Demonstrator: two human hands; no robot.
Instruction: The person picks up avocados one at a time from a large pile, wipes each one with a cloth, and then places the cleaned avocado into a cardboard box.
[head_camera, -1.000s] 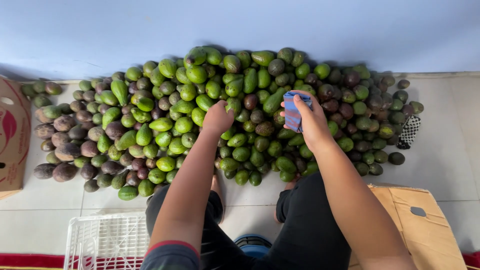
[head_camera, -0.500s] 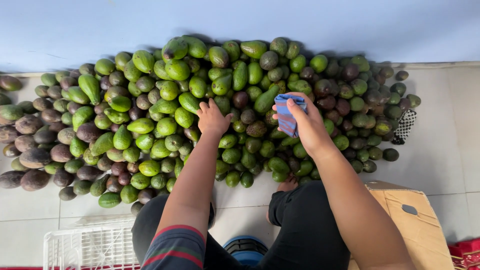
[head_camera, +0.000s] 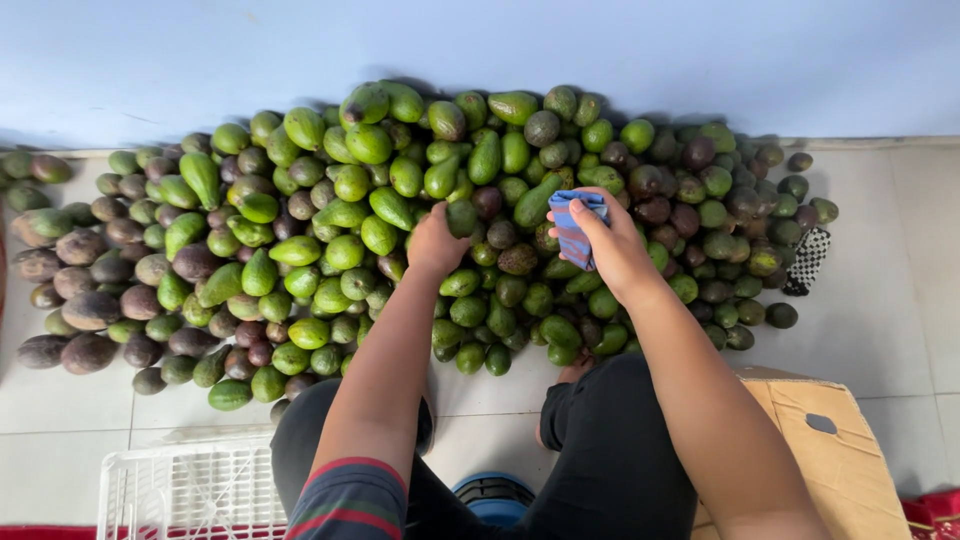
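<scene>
Gripping a dark green avocado atop the big floor heap of green and brown avocados, the left hand stayed closed; just right of it, the right hand clutched a blue striped cloth.

1. A pale, glossy tiled floor with thin grout lines carries everything and meets a light blue wall along the top.
2. A broad heap of oval avocados, mostly bright green, rests directly on the tiles against that wall; duller brown-purple fruits gather at its left edge and more dark ones at its right.
3. A small black-and-white checked cloth lies on the tiles just beside the heap's right edge.
4. A white plastic lattice crate stands at the lower left.
5. A brown cardboard box with a cut handle hole sits at the lower right.
</scene>
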